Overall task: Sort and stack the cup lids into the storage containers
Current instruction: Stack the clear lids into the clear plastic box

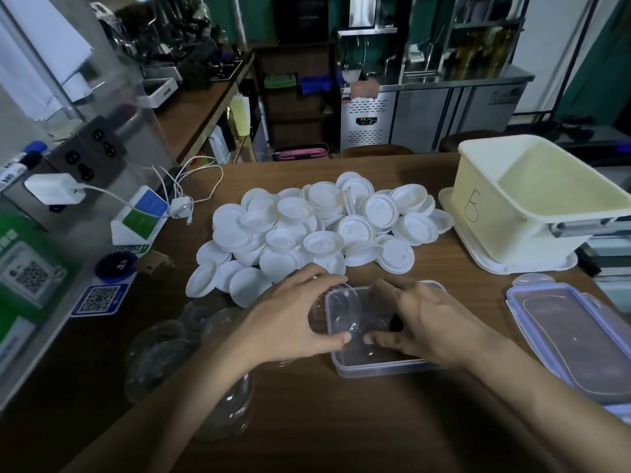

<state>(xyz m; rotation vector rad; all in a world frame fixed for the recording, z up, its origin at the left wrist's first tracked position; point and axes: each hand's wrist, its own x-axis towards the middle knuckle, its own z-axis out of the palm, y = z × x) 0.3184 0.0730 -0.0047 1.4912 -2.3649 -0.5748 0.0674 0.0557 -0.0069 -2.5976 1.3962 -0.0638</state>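
Note:
A heap of white cup lids (307, 227) lies in the middle of the wooden table (341, 421). In front of it stands a small clear storage container (375, 365). My left hand (290, 319) and my right hand (426, 319) both grip a stack of clear dome lids (341, 312), held on its side at the container's left rim and partly inside it. More clear dome lids (177, 339) lie at the left, near my left forearm. A large cream bin marked "B" (532, 203) stands empty at the far right.
The clear container's blue-edged lid (573, 339) lies flat at the right. A cream tray lid (478, 261) sits under the bin. Chargers and white cables (184, 189), QR code signs (99, 298) and a socket box (88, 155) crowd the left edge.

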